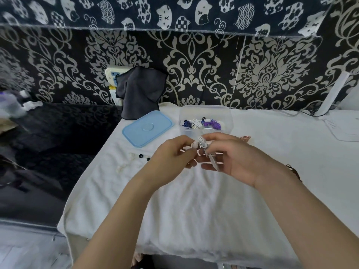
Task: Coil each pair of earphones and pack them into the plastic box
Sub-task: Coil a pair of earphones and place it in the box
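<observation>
I'm holding white earphones, coiled into a small bundle, above the towel. Beyond it, the clear plastic box is sitting open, holding blue, white and purple coils.

No text seems readable on anything in view.

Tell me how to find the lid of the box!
Look at the white cloth covering the table, then find the clear plastic box of coiled earphones near the patterned wall. The lid lies flat on the cloth just left of that box. It is the only pale blue thing there, a rounded rectangle with a circle in its middle.
</observation>
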A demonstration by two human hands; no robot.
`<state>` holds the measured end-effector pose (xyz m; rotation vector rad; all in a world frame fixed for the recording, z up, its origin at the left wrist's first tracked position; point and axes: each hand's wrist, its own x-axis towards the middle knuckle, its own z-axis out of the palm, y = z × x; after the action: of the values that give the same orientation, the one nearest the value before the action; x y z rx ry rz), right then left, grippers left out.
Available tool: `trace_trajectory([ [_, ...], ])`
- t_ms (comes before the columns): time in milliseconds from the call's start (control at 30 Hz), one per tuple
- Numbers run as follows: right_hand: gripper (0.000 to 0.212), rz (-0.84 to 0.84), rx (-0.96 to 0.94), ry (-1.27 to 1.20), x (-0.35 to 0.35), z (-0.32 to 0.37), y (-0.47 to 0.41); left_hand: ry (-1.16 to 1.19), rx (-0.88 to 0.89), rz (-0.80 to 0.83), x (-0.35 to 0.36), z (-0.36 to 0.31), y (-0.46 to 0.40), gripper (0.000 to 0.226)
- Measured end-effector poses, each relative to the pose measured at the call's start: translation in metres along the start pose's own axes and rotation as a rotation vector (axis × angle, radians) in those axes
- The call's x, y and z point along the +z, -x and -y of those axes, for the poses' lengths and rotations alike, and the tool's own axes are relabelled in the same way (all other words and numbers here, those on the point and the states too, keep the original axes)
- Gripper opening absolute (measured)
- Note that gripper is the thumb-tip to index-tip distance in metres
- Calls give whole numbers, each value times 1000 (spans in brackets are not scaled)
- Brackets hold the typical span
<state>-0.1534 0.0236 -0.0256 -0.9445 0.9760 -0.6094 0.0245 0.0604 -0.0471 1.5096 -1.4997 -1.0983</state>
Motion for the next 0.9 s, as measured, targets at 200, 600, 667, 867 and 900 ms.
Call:
trace_trajectory([
  [200, 22, -26, -24, 186, 16, -7, -16, -76, -39, 28, -17, 7, 2, 10],
  [600, 14, -67, -15, 273, 37, -16, -46, -634, -327, -185, -79, 69, 2, 15],
  [667, 16, -63, -11, 298, 38, -16, -48, -629, -364, -160, -85, 77, 2, 19],
  [867, 18, -29, -2, 256, 42, -16, -52, -642, -372, -170, -99, 84, 5, 26],
  [900, 18, -16, 11, 250, 42, -16, -52, -648, -369, -174, -101, 84, 6, 26],
])
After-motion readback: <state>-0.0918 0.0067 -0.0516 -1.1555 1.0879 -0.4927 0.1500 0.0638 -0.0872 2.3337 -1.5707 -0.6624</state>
